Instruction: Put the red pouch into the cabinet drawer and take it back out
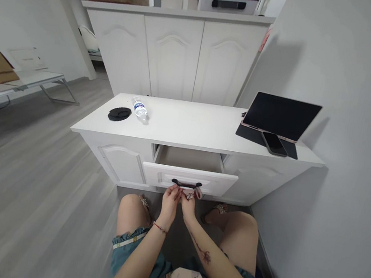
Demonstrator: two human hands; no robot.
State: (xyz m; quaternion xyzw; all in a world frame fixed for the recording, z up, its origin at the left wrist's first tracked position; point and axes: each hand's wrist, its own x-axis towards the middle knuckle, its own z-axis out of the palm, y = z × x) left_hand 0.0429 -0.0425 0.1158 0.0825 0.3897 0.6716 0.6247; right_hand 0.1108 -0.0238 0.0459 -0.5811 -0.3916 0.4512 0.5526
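Note:
My left hand (170, 201) and my right hand (188, 205) meet just below the open drawer (189, 177) of a low white cabinet (187, 127). Both hands are closed, pinching a small piece of patterned cloth (195, 194) between the fingertips. The cloth hangs right under the drawer's black handle (186, 183). The drawer is pulled out part way and its visible inside looks bare. I sit or crouch in front of it with my knees to either side of my arms.
On the cabinet top lie a black round lid (119, 113), a water bottle (140, 109) on its side, a tablet (280, 116) propped on its stand and a phone (274, 144). A wall runs close on the right. A taller white cabinet (172, 54) stands behind.

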